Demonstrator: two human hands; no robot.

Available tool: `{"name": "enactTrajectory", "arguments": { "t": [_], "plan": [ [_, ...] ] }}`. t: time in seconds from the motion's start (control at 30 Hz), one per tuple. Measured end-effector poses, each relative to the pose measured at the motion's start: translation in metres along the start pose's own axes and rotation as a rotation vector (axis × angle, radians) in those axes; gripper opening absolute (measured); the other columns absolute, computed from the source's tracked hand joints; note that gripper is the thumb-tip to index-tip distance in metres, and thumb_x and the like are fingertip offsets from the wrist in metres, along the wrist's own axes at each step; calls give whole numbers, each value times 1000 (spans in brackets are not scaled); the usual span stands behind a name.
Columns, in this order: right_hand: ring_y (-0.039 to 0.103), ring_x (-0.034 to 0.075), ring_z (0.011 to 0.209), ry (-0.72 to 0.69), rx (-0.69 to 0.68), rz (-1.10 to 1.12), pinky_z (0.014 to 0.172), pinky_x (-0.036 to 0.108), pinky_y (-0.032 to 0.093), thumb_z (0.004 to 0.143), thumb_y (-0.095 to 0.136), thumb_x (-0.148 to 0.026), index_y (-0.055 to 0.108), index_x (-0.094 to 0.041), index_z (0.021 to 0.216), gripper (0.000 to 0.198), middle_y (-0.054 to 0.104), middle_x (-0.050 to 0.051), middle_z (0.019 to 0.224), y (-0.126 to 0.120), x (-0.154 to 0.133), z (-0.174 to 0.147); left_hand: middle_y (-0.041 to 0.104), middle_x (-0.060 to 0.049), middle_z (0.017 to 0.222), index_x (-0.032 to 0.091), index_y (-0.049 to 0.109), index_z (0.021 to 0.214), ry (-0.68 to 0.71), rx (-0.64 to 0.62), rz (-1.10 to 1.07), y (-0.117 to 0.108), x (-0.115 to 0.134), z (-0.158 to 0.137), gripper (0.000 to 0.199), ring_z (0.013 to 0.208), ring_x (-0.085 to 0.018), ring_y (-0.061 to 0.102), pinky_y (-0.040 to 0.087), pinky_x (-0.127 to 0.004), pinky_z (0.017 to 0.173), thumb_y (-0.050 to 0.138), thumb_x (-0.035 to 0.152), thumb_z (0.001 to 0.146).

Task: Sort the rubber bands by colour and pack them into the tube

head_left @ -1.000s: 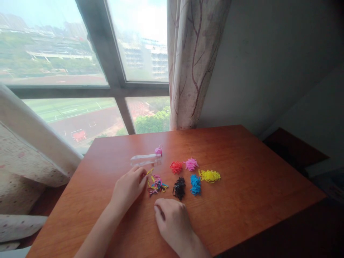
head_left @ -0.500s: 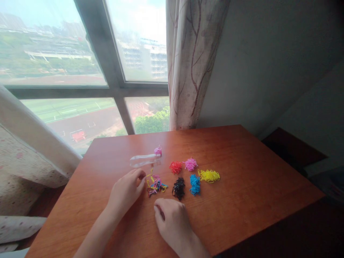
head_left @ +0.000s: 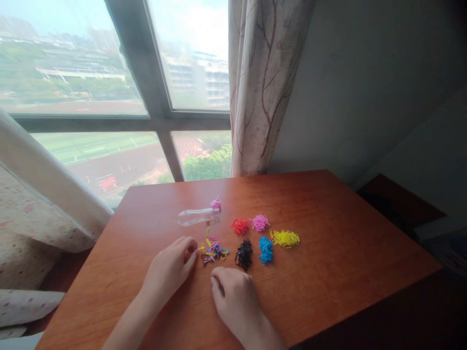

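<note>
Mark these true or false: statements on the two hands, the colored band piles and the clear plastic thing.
1. The left hand is beside the mixed pile. True.
2. The blue pile lies between the black pile and the yellow pile, left to right. True.
3. The right hand is on top of the yellow pile. False: the right hand is on the near side of the black pile.
4. The red pile lies right of the pink pile. False: it lies left.
5. The clear plastic thing lies beyond the mixed pile. True.
</note>
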State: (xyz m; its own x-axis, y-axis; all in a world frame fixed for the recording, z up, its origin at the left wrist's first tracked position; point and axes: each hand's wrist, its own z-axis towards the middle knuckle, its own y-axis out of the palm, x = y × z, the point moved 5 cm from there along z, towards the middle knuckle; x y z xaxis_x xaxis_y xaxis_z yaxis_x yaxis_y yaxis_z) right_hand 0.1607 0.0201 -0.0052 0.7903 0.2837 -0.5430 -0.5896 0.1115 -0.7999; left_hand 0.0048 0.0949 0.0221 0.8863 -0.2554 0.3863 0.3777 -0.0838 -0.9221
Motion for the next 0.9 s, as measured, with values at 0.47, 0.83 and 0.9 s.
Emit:
{"name": "enactTrajectory", "arguments": {
  "t": [0.47, 0.83, 0.9],
  "plan": [
    [69, 20, 73, -22, -92, -200, 58, 25, 41, 89, 55, -13, 59, -21, 92, 10, 72, 5, 81, 4, -14, 40, 65, -1, 87, 24, 59, 86, 10, -27, -91, 6, -4, -8, 16, 77, -18, 63, 45, -26, 68, 44, 29, 90],
    [67, 15, 72, -50, -8, -38, 60, 22, 36, 87, 54, -15, 59, -24, 86, 11, 71, -2, 80, 7, -9, 34, 65, -2, 88, 24, 60, 83, 9, -21, -73, 11, -5, -8, 19, 78, -18, 62, 44, -27, 68, 43, 28, 90],
    [66, 15, 71, -46, 11, -28, 60, 23, 35, 87, 54, -15, 59, -25, 86, 12, 71, -3, 79, 7, -9, 34, 66, -2, 88, 23, 60, 82, 15, -24, -73, 11, -5, -8, 20, 79, -19, 63, 44, -27, 68, 43, 28, 90]
  ]
}}
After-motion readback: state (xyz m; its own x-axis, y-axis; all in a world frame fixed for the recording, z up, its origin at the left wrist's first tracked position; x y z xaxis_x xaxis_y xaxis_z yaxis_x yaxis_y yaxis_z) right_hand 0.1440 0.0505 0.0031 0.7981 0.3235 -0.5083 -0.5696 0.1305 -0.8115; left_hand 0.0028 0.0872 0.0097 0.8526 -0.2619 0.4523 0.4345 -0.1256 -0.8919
